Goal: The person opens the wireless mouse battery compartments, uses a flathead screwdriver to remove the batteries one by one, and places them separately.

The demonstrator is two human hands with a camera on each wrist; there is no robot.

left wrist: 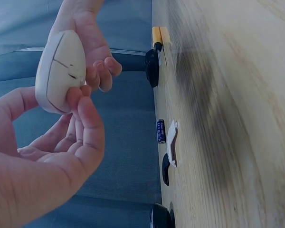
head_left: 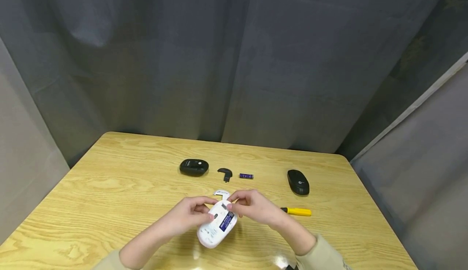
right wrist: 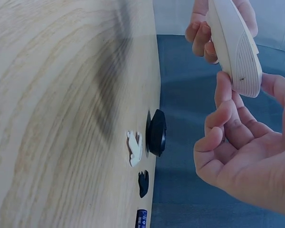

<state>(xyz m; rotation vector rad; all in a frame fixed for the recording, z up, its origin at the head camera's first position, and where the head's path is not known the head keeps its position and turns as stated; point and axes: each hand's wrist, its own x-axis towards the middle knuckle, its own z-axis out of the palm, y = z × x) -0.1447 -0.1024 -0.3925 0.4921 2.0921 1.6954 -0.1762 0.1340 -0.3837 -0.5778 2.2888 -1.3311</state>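
Wood-grained table (head_left: 128, 180) | oval white mouse (head_left: 217, 225) | left hand (head_left: 189, 214), right hand (head_left: 255, 207): both pinching it

White mouse (head_left: 213, 230): underside print too small to read, head view; far end partly covered by right hand (head_left: 254, 207). Right wrist view: top edge cuts the mouse off.
White cover (head_left: 221, 193), just beyond mouse: near end hidden behind it.
Yellow-handled tool (head_left: 299, 212), right of mouse: tip hidden behind right hand, head view.
Battery (head_left: 246, 176), beyond mouse: label unreadable; cut by bottom edge, right wrist view.
2 black mice, beyond-left (head_left: 194, 167) and beyond-right (head_left: 298, 182) of white mouse: markings too small, head view.
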